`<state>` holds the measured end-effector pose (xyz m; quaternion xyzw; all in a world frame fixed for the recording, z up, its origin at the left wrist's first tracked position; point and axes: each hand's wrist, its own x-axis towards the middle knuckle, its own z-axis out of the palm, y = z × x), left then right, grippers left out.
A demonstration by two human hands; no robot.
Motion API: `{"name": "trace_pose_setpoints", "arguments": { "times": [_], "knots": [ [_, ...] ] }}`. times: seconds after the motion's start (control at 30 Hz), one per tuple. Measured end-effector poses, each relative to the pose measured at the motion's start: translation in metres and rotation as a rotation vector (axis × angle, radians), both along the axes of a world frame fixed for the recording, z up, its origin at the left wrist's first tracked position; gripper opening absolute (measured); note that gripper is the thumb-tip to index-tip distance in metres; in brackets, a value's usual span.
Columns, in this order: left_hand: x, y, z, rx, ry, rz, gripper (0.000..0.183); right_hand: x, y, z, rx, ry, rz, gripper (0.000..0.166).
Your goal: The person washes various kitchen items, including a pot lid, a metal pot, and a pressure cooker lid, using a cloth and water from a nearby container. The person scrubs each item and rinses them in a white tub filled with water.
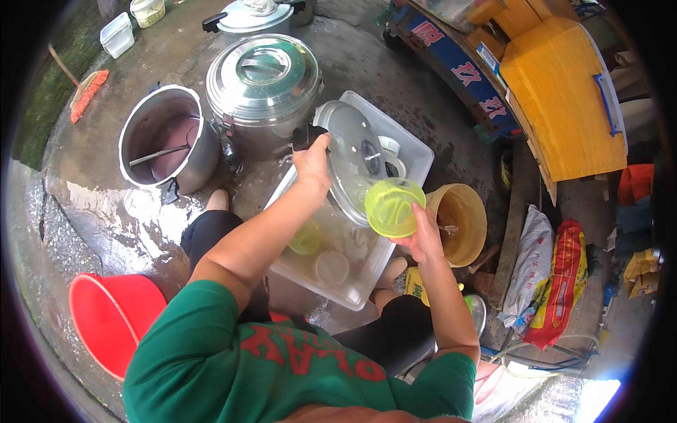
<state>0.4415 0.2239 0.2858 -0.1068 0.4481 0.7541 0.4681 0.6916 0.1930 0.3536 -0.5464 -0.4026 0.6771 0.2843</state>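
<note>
My left hand [312, 161] grips the black handle [309, 136] of a metal pressure-cooker lid [346, 150], which tilts over a white plastic tub [365, 293]. In my right hand [423, 232] is a translucent yellow-green plastic bowl [392, 209], held by its rim just right of the lid's lower edge. Cloudy water fills the tub. A green cup [305, 238] and a pale round container [332, 267] lie in it, along with a pale cloth-like thing [355, 240]. White plastic parts [392, 156] sit at its far end, partly behind the lid.
An open pot [197, 153] with murky liquid and a ladle stands left of a large lidded steel pot [263, 84]. A beige bucket [465, 227] is right of the tub, a red bucket [113, 317] at lower left. Sacks [560, 285] and a yellow box [560, 100] line the right side.
</note>
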Motion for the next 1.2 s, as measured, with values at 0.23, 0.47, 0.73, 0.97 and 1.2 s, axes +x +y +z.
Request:
{"name": "trace_pose_setpoints", "arguments": {
  "times": [0.23,0.47,0.73,0.97,1.2],
  "knots": [
    [-0.005,-0.009,0.016,0.002,0.081,-0.081,0.035,0.023,0.006,-0.006,0.177,-0.409,-0.173,0.060],
    [0.010,-0.019,0.050,0.178,0.417,-0.230,0.028,-0.007,0.054,0.042,0.407,-0.399,-0.203,0.069],
    [0.023,0.009,0.114,0.207,1.054,-0.418,0.038,0.007,0.085,0.161,0.476,-0.014,-0.144,0.051],
    [0.055,0.015,0.118,0.468,1.551,-0.686,0.048,0.076,0.083,0.153,0.400,0.020,-0.263,0.047],
    [0.083,-0.019,0.039,0.908,2.110,-0.775,0.053,0.198,0.063,0.059,0.108,0.106,-0.386,0.048]
  ]
}}
